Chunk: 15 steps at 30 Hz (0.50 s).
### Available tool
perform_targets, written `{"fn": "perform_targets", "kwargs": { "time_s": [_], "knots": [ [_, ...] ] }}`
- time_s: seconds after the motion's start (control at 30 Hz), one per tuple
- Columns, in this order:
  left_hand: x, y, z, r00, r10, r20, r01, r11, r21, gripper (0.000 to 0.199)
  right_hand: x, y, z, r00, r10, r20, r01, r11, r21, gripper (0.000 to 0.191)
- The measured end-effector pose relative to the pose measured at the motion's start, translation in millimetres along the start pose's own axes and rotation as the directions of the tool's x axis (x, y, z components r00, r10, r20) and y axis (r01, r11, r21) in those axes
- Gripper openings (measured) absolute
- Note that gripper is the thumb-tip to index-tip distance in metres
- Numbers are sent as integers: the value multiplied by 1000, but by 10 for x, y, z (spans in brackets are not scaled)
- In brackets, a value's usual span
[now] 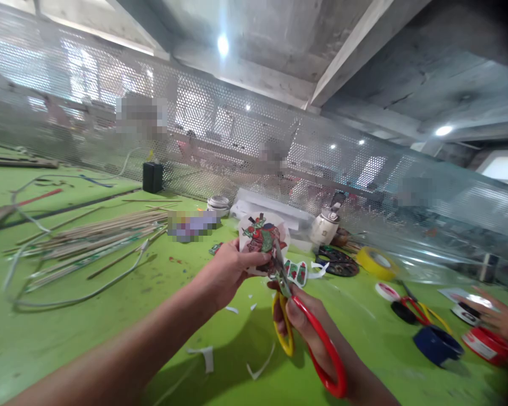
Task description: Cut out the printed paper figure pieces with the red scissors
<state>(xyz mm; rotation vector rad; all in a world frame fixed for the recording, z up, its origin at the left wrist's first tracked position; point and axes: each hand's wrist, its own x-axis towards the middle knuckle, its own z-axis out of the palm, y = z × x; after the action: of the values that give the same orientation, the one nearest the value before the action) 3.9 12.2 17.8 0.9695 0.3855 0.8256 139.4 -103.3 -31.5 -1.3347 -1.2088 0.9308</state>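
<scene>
A white paper cutout (260,234) with a red and green printed figure is pinched in my left hand (232,265), thumb on its front. My right hand (309,318) grips a pair of scissors (325,355) with one red and one yellow handle loop. The scissors' blades point up and meet the paper's lower right edge. Just right of the blades lies a strip of printed green and red cutouts (297,273) with white margins. White paper scraps (207,358) lie on the green table (122,338) below my hands.
Thin wooden sticks (105,239) and a grey cable (68,304) spread over the left side. Right of me are yellow tape (376,263), blue tape (438,344), red tape (489,345) and another pair of scissors (419,310). Another person's hand (497,310) is at the right edge. A perforated screen (220,141) stands behind.
</scene>
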Motion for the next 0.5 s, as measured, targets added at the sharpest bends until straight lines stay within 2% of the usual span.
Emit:
{"fn": "perform_targets", "kwargs": {
  "time_s": [0.13,0.33,0.5],
  "knots": [
    [-13,-7,10,1000,-19,18,18,1000,20,19,-11,3,-10,999,33,17,-35,992,125,76],
    [-12,-23,5,999,-34,13,34,999,20,17,-21,-5,-43,1000,27,8,-28,996,84,73],
    [-9,-35,-6,998,-52,46,54,998,-32,15,-58,-74,-15,1000,-15,-22,14,1000,-24,75]
  ]
}}
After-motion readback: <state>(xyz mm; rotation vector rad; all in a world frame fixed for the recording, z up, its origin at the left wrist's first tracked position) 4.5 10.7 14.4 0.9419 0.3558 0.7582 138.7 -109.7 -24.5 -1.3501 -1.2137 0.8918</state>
